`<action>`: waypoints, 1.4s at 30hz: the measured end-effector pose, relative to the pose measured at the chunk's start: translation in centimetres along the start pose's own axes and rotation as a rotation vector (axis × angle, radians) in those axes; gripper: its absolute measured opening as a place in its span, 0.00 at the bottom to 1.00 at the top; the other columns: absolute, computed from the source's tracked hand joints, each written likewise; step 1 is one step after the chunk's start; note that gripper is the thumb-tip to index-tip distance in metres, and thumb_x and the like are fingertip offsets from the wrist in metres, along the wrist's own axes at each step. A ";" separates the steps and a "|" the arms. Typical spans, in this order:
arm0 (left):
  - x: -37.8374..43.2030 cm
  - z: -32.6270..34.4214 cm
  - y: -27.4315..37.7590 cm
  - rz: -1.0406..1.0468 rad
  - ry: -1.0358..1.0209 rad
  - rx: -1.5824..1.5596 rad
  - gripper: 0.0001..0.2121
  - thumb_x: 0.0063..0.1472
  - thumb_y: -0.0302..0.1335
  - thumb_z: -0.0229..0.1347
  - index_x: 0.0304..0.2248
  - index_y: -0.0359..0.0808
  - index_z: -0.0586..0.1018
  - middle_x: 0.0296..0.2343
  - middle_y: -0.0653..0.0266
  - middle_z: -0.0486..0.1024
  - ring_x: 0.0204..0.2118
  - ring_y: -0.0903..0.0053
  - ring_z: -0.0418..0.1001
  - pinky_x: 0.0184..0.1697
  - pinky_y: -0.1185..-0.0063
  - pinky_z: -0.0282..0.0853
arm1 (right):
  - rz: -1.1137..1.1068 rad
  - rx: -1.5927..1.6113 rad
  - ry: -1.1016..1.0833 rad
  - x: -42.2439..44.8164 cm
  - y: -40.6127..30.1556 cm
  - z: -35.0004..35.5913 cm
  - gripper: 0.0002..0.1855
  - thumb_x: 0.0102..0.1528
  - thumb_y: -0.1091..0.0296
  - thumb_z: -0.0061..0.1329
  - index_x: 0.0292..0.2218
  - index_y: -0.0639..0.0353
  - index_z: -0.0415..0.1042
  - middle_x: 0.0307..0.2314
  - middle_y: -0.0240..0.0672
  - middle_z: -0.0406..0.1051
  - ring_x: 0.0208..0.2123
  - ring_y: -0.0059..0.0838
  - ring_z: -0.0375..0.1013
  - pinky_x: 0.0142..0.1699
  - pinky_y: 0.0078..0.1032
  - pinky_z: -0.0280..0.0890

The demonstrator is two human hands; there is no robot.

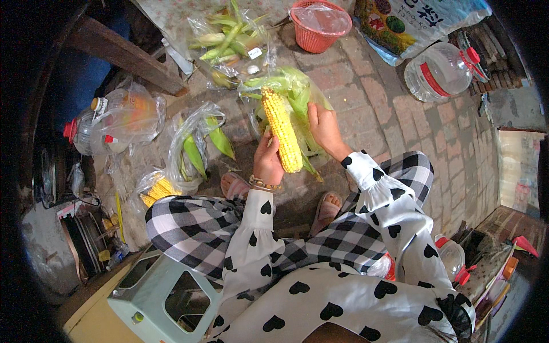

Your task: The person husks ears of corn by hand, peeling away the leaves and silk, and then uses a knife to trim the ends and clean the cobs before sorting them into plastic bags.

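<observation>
My left hand (269,160) holds a husked ear of yellow corn (282,130) near its lower end, the cob tilted slightly left at the top. To the right of the cob, my right hand (324,127) is curled at the edge of a clear plastic bag of green husks (296,85); whether its fingers grip the bag or a husk cannot be told. Farther off lies another clear bag with green husks (231,38). Left of my hands, a plastic bag (173,150) and green husk leaves (221,137) rest on the bricks. Yellow corn cobs (159,191) lie in a bag beside my knee.
A red plastic basket (315,36) stands ahead on the brick floor (369,103). A large clear bottle (439,73) and a printed sack (403,25) are at the upper right. Bagged bottles (124,118) lie left, near a wooden beam (128,53). A pale stool (167,296) is behind, left.
</observation>
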State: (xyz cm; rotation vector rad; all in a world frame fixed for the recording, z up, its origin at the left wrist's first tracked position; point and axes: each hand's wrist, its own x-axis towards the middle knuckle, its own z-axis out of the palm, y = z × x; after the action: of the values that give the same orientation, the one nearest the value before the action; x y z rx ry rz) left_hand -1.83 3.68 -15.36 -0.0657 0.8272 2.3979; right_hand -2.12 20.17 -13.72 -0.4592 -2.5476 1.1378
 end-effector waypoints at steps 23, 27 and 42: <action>0.6 -0.7 0.3 0.093 0.059 -0.007 0.17 0.59 0.31 0.49 0.45 0.32 0.65 0.41 0.63 0.67 0.43 0.75 0.66 0.47 0.75 0.61 | -0.091 0.043 -0.143 -0.3 -1.0 -1.1 0.20 0.56 0.57 0.36 0.25 0.68 0.67 0.16 0.55 0.66 0.20 0.52 0.68 0.26 0.41 0.62; 1.0 -0.2 -0.1 0.187 0.073 0.006 0.18 0.57 0.29 0.51 0.45 0.33 0.63 0.41 0.59 0.66 0.43 0.72 0.65 0.47 0.74 0.61 | -0.159 -0.141 -0.347 -1.7 -3.5 -1.4 0.22 0.55 0.53 0.37 0.24 0.65 0.66 0.16 0.52 0.67 0.21 0.51 0.69 0.25 0.41 0.62; 1.1 0.2 0.0 0.049 0.092 -0.025 0.15 0.58 0.26 0.49 0.45 0.32 0.66 0.40 0.65 0.67 0.42 0.79 0.65 0.46 0.79 0.60 | 0.003 0.116 -0.162 -0.7 -1.1 -0.5 0.17 0.56 0.58 0.37 0.26 0.66 0.63 0.17 0.55 0.65 0.19 0.54 0.65 0.26 0.42 0.59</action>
State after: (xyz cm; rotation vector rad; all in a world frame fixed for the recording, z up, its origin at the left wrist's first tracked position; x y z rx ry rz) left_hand -2.68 4.41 -15.44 -0.1687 0.8500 2.4674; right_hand -1.43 19.53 -12.67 -0.3556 -2.5973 1.3665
